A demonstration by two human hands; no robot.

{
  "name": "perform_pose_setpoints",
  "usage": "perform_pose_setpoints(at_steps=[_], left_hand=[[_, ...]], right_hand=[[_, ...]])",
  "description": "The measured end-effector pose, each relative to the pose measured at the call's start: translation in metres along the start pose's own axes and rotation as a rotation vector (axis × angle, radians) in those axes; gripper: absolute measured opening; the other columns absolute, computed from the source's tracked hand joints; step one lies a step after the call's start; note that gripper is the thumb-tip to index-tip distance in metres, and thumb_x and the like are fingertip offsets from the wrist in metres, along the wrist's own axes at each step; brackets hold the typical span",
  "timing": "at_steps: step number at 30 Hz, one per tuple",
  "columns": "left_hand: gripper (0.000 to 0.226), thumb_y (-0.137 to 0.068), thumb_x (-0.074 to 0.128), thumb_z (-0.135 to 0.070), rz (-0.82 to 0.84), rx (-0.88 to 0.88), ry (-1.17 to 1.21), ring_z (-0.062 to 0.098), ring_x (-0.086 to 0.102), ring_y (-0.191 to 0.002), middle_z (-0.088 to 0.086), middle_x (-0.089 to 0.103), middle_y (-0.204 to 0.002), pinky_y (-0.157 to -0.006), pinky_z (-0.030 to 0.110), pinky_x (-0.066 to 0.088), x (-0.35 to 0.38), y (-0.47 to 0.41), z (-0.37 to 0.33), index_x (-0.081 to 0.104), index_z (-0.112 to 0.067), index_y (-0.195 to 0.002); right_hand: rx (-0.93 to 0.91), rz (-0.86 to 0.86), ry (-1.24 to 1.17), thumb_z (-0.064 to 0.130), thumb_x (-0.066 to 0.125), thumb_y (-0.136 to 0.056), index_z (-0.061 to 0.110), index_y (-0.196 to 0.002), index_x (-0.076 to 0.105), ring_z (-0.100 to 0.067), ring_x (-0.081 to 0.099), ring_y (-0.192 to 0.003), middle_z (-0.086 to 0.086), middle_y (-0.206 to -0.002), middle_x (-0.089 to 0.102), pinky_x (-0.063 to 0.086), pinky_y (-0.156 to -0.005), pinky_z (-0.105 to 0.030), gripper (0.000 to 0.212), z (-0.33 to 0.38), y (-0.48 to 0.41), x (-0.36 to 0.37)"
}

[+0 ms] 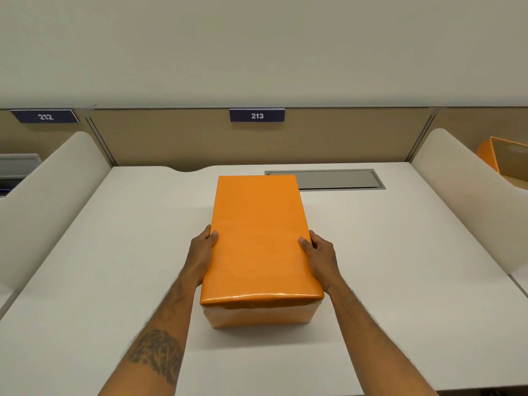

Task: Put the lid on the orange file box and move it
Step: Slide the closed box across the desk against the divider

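Note:
The orange file box stands lengthwise on the white desk, with its orange lid seated on top. My left hand clasps the lid's left long edge, thumb on top. On the opposite long edge, my right hand grips the same way. The fingers of both hands are hidden down the box's sides. Whether the box rests on the desk or is slightly lifted I cannot tell.
A grey cable hatch is set in the desk behind the box on the right. White curved dividers bound the desk on both sides. Another orange box sits beyond the right divider. A beige partition carries the sign 213.

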State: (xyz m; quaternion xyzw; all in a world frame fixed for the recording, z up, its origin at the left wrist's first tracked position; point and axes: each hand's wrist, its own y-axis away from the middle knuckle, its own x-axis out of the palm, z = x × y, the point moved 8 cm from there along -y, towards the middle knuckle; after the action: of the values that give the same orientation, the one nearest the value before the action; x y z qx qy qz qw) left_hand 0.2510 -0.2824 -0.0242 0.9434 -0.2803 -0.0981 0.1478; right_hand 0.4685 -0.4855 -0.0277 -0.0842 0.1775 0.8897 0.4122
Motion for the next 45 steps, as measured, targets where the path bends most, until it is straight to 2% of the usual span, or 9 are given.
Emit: perform_pose_setpoints(at_steps=[5,12,16,19,23,27,30,38,45], left_hand=[[0.051,-0.102,0.039,-0.042,-0.008,0.001,0.012,0.031,0.061,-0.113,0.005,0.054,-0.14,-0.095,0.054,0.051,-0.002,-0.007,0.011,0.037,-0.025,-0.149],[0.052,-0.101,0.039,-0.045,-0.023,0.037,-0.043,0.029,0.06,-0.115,0.005,0.053,-0.142,-0.096,0.053,0.05,-0.004,-0.008,0.011,0.036,-0.027,-0.15],[0.059,-0.098,0.039,-0.052,-0.062,0.086,-0.174,0.032,0.051,-0.129,0.005,0.04,-0.154,-0.103,0.057,0.044,-0.007,-0.004,0.003,0.021,-0.037,-0.153],[0.067,-0.096,0.035,-0.058,-0.05,0.122,-0.335,0.034,0.043,-0.137,0.005,0.03,-0.159,-0.107,0.055,0.038,-0.004,0.002,-0.003,0.011,-0.036,-0.155],[0.089,-0.085,0.043,-0.071,0.051,0.138,-0.511,0.034,0.037,-0.14,0.006,0.022,-0.162,-0.109,0.053,0.036,0.006,0.007,0.002,0.001,-0.036,-0.155],[0.105,-0.07,0.049,-0.083,0.06,0.113,-0.61,0.035,0.037,-0.139,0.008,0.021,-0.161,-0.108,0.055,0.037,0.009,0.011,0.007,0.004,-0.04,-0.154],[0.102,-0.072,0.05,-0.08,0.049,0.125,-0.648,0.034,0.038,-0.139,0.008,0.024,-0.16,-0.108,0.054,0.037,0.01,0.012,0.007,0.008,-0.038,-0.154],[0.094,-0.079,0.051,-0.074,0.0,0.115,-0.683,0.034,0.037,-0.14,0.008,0.026,-0.16,-0.11,0.054,0.035,0.002,0.015,0.004,0.012,-0.036,-0.154],[0.096,-0.075,0.049,-0.077,-0.069,0.116,-0.689,0.035,0.038,-0.139,0.007,0.027,-0.16,-0.109,0.056,0.037,-0.052,0.015,-0.01,0.013,-0.037,-0.154]], right_hand=[[-0.014,-0.018,-0.022,0.042,0.051,-0.098,0.018,-0.146,0.043,-0.024,0.061,-0.111,-0.003,-0.137,0.058,0.051,-0.09,-0.041,0.055,-0.007,-0.003,0.0],[-0.004,-0.028,-0.012,0.046,0.053,-0.096,0.019,-0.149,0.038,-0.027,0.059,-0.118,-0.003,-0.142,0.054,0.051,-0.097,-0.048,0.061,-0.011,-0.005,0.0],[0.021,0.0,-0.034,0.048,0.053,-0.095,0.024,-0.149,0.036,-0.028,0.056,-0.121,-0.004,-0.147,0.049,0.05,-0.098,-0.051,0.062,-0.011,-0.006,0.002],[0.054,0.044,-0.051,0.047,0.055,-0.094,0.027,-0.15,0.031,-0.031,0.052,-0.126,-0.007,-0.151,0.043,0.047,-0.101,-0.055,0.064,-0.008,-0.008,0.002],[0.039,0.111,0.004,0.065,0.058,-0.082,0.04,-0.153,0.015,-0.034,0.041,-0.137,-0.006,-0.159,0.029,0.041,-0.103,-0.056,0.087,-0.002,-0.004,0.003],[0.028,0.174,0.007,0.059,0.062,-0.083,0.04,-0.154,0.009,-0.033,0.044,-0.134,-0.004,-0.159,0.029,0.044,-0.103,-0.055,0.09,-0.001,0.002,0.009],[0.0,0.191,0.016,0.053,0.066,-0.084,0.04,-0.154,0.006,-0.03,0.047,-0.129,-0.001,-0.157,0.029,0.047,-0.1,-0.051,0.093,-0.004,0.004,0.013],[-0.044,0.209,0.024,0.056,0.069,-0.08,0.042,-0.153,0.011,-0.03,0.045,-0.131,0.0,-0.157,0.03,0.044,-0.103,-0.057,0.095,0.001,0.0,0.018],[-0.091,0.254,0.029,0.055,0.069,-0.08,0.039,-0.154,0.009,-0.032,0.045,-0.132,-0.001,-0.157,0.03,0.044,-0.103,-0.058,0.096,0.032,0.0,0.066]])
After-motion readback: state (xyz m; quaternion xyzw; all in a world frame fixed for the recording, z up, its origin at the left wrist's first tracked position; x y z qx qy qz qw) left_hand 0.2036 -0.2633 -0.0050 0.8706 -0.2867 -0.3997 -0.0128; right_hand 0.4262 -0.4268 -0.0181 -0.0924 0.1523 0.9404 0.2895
